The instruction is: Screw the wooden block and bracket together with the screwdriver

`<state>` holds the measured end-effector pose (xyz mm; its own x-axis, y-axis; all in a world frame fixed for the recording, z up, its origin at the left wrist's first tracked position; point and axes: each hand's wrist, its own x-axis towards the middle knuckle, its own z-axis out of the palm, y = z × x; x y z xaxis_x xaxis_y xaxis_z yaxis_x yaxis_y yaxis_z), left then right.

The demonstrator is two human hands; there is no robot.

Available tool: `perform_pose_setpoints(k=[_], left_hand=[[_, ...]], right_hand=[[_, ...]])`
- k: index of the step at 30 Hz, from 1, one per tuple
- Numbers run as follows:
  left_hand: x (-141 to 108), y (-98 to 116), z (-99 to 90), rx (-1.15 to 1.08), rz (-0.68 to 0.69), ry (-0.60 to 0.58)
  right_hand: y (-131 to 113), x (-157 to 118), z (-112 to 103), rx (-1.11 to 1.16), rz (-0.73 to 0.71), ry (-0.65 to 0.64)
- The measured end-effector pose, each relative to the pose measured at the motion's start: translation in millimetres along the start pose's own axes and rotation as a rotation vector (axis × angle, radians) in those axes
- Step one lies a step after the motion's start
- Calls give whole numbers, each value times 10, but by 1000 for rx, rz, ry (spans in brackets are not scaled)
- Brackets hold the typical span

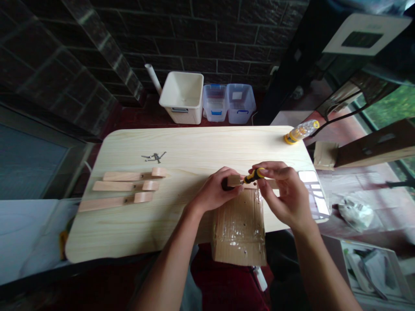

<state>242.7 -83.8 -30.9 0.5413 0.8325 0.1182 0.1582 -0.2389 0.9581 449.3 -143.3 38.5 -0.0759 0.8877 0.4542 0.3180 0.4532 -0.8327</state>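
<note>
My left hand (214, 190) is closed around the block end of a wooden piece (234, 180), a light strip with a rounded block. Between the thumb and fingers of my right hand (288, 192) is a short yellow-and-black screwdriver (253, 176). Its tip points left and meets the wood beside the block; whether a screw sits there is too small to tell. Under the hands lies a sheet of cardboard (240, 231) covered with shiny tape, hanging over the table's front edge. Three similar wooden pieces (118, 186) rest at the left, near a small pile of screws (156, 157).
A clear, yellow-capped container (301, 131) stands at the table's (194, 147) back right corner. A shiny, window-reflecting rectangle (313, 194) lies at the right edge. Beyond the table are a cream bin (183, 93) and two clear plastic boxes (240, 103).
</note>
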Motion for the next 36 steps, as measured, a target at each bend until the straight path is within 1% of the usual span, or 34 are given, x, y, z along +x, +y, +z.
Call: perform_pose_setpoints(k=[6,12,21,29,36], left_hand=[[3,-2,4,13,-13,2],[-2,-4,-2,-5,9,-6],[-5,-21,9,8,15,6],[-11,-7,9,6,3,10],[-10,-18,9,-3,10,6]], right_hand=[[54,2,16,-12,-26,35],[-26,-12,33,19,2,-9],[74,3,4,-11,-34,16],[-13,-28,9,60,28,-8],[34,-3,-7,21,10,-15]])
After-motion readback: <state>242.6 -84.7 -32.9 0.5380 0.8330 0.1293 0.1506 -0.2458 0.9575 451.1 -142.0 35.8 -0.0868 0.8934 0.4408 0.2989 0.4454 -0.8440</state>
